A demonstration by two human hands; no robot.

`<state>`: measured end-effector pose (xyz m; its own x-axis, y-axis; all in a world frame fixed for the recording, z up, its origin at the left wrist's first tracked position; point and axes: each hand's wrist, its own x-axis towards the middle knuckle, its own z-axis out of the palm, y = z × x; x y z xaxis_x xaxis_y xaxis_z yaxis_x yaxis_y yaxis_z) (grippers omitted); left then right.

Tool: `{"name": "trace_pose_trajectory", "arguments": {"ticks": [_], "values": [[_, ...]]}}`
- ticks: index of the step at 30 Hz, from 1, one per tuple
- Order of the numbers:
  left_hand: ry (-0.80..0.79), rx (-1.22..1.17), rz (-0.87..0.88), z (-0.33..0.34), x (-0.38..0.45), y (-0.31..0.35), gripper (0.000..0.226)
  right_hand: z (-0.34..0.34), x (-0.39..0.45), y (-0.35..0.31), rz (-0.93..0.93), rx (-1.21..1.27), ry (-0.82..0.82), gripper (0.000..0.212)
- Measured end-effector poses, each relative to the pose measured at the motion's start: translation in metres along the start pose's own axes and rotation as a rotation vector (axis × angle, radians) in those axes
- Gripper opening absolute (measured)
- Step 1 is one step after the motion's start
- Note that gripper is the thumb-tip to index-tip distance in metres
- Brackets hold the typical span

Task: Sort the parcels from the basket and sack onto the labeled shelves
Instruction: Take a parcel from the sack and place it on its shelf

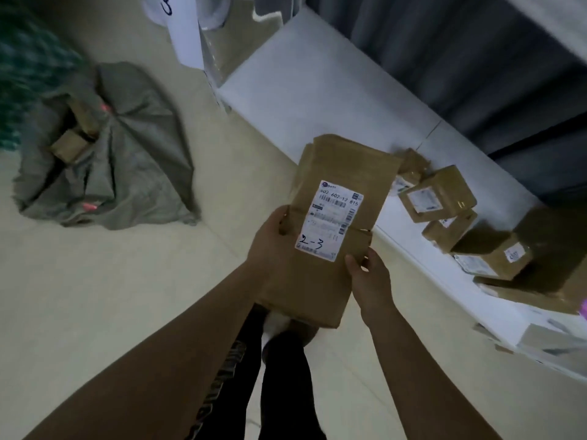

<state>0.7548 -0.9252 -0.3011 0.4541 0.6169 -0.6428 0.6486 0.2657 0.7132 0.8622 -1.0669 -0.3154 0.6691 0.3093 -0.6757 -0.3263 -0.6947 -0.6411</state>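
Misplacement is being risked while the parcel (330,223), marked 2-3, is being gripped at its edges by the left hand (270,246) and right hand (368,274) just beside the shelf (305,90), its numbering being unreadable.

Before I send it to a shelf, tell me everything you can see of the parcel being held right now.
The parcel is a flat brown paper package, long and creased, with folded ends. A white shipping label with barcodes sits on its upper face, with "2-3" handwritten near the label's bottom. It is held in the air, label up, above the floor and beside the white shelf, not touching it. The left hand grips its left edge; the right hand pinches its lower right edge.
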Motion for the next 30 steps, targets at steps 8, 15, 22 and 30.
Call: {"name": "trace_pose_trajectory", "arguments": {"ticks": [8, 15, 22, 30], "values": [[0.012, 0.094, -0.002, 0.021, 0.09, -0.037, 0.037, 0.034, 0.088, 0.03, -0.026, -0.019, 0.073, 0.035], [0.037, 0.243, 0.077, 0.034, 0.145, -0.014, 0.018, 0.036, 0.145, 0.022, -0.077, -0.028, 0.169, 0.033], [0.033, 0.279, 0.176, 0.053, 0.184, 0.006, 0.014, 0.018, 0.189, 0.014, -0.19, -0.051, 0.318, 0.031], [0.061, 0.218, 0.286, 0.094, 0.24, -0.031, 0.013, 0.043, 0.24, 0.067, -0.261, 0.148, 0.466, 0.015]]}}
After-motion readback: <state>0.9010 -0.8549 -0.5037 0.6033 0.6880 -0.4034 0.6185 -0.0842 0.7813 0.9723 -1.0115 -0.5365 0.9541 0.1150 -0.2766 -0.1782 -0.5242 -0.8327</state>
